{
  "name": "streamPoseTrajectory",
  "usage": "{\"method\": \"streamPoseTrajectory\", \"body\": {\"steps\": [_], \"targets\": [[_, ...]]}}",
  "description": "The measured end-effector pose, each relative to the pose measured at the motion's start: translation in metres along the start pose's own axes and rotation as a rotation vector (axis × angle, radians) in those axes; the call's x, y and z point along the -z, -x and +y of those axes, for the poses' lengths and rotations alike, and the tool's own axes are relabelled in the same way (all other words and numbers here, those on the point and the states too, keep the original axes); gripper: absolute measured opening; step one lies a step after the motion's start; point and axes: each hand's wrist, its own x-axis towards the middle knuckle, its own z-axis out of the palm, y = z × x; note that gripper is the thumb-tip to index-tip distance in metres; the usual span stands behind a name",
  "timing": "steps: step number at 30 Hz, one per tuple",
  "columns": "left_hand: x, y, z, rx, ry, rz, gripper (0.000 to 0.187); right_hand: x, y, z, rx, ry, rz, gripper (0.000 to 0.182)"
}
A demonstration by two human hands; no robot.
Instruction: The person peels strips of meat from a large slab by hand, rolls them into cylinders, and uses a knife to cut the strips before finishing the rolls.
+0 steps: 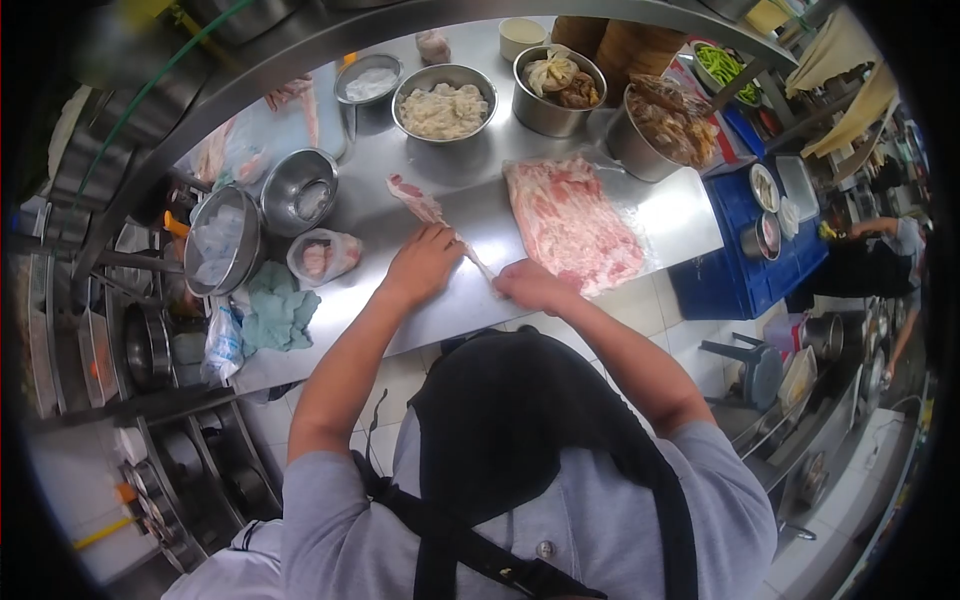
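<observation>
A long, narrow strip of raw meat point(418, 202) lies slantwise on the steel table, pink and fatty at its far end. My left hand point(428, 265) presses down on its middle, fingers curled over it. The thin near end runs to my right hand point(532, 286), which is closed around it close to the table's front edge. The fingers hide part of that end. Right of my hands, a large slab of raw meat point(572, 222) is spread flat, its near corner close to my right hand.
Steel bowls of pale food point(445, 112) and brown meat point(655, 140) line the back. Left are a bagged piece of meat point(325, 257), empty-looking bowl point(297, 190) and green cloth point(278, 308). A blue bin point(715, 270) stands right; another person point(870, 265) is beyond.
</observation>
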Motion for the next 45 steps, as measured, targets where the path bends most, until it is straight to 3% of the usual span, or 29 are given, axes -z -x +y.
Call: {"method": "streamPoseTrajectory", "body": {"steps": [2,11,18,20,26,32,35,39,45], "targets": [[-0.005,0.001,0.003,-0.031,-0.008,0.061,0.031,-0.006,0.001,0.007,0.137,0.263,0.078,0.032],[-0.009,0.004,0.011,-0.03,-0.014,0.079,0.04,-0.006,0.022,-0.016,0.099,0.315,-0.083,0.033],[-0.007,0.007,0.017,-0.014,-0.065,0.127,0.037,-0.001,0.025,-0.009,0.159,0.332,-0.072,0.034],[-0.015,0.014,0.027,-0.127,0.017,0.041,0.038,0.002,0.028,-0.011,0.146,0.345,-0.105,0.034],[-0.02,0.014,0.03,-0.046,0.027,0.143,0.037,0.009,0.032,-0.008,0.072,0.38,-0.096,0.032],[-0.025,-0.001,-0.009,0.156,0.035,0.177,0.035,0.007,0.034,-0.018,-0.044,0.472,-0.145,0.037],[-0.025,-0.005,-0.031,0.225,0.025,0.282,0.035,-0.003,0.028,0.003,0.084,0.508,-0.028,0.032],[-0.013,-0.017,-0.055,0.313,-0.005,0.254,0.034,0.001,0.034,-0.014,-0.002,0.558,-0.111,0.036],[-0.008,-0.039,-0.111,0.362,0.023,0.194,0.031,0.0,0.034,-0.009,0.029,0.531,-0.052,0.036]]}}
